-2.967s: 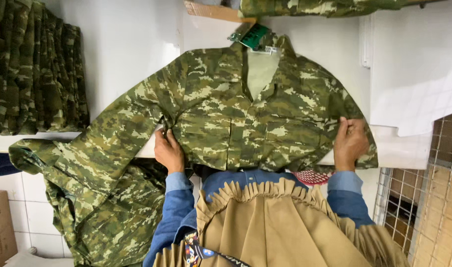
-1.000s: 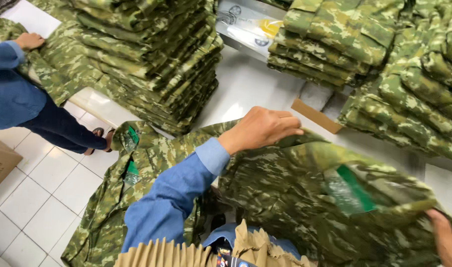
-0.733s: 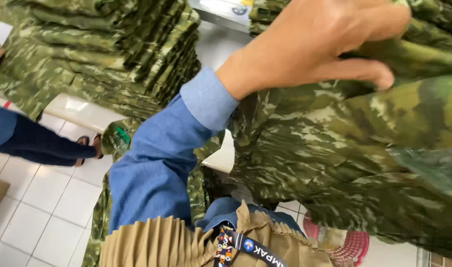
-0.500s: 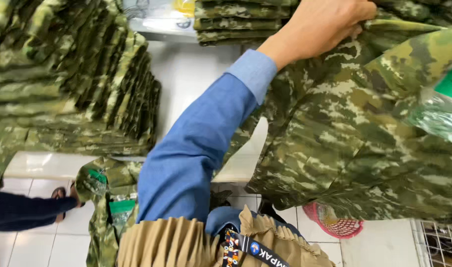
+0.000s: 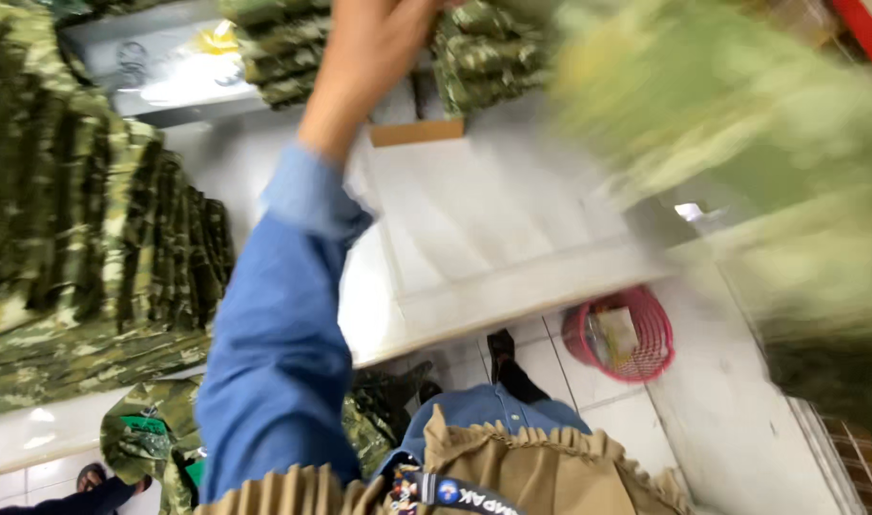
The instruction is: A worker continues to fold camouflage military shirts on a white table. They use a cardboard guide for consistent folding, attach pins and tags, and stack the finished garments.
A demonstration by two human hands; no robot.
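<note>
A person's left hand [image 5: 384, 48] reaches up past the frame's top edge, blue sleeve [image 5: 283, 324] raised; its grip cannot be told. The camouflage jacket [image 5: 741, 162], half a second ago bunched under that hand, now sweeps as a green blur across the right, clear of the white table [image 5: 474, 257]. Folded camouflage stacks [image 5: 93, 248] stay left; a red basket [image 5: 619, 334] sits below. The right hand is unseen.
</note>
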